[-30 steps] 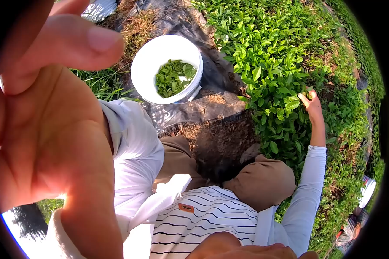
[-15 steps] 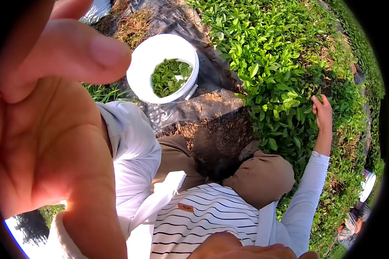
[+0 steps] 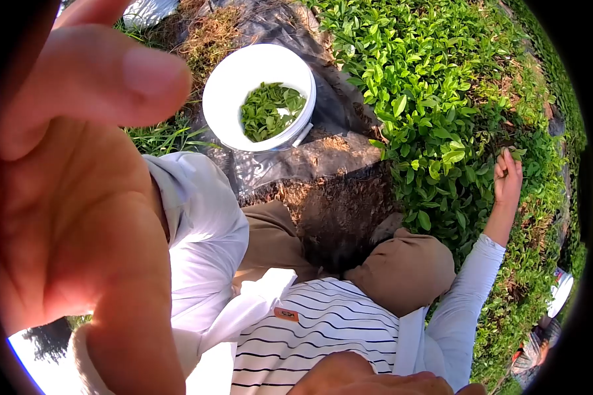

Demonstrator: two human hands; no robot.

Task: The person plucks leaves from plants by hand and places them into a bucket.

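Note:
Very close to the camera, my left hand point(image 3: 79, 217) fills the left side, palm in view, fingers apart and partly cut off, with nothing seen in it. At the right, my right hand point(image 3: 508, 172) is reached out over the leafy green bushes point(image 3: 435, 99), its fingers closed round a small green leaf point(image 3: 518, 154) that sticks out at the fingertips. A white bucket point(image 3: 227, 99) stands tilted toward the camera beyond my knees, with picked green leaves point(image 3: 270, 112) at its bottom.
Black plastic sheeting point(image 3: 329, 99) and brown soil point(image 3: 342, 204) lie between my legs and the bushes. Dry grass point(image 3: 211, 36) and a white sack point(image 3: 148, 12) are at the upper left. Another person point(image 3: 537, 345) and a white container point(image 3: 560, 293) show at the lower right.
My right hand has moved right over the bushes, its fingers going from spread to closed on a leaf. My left hand stays near the camera with little change.

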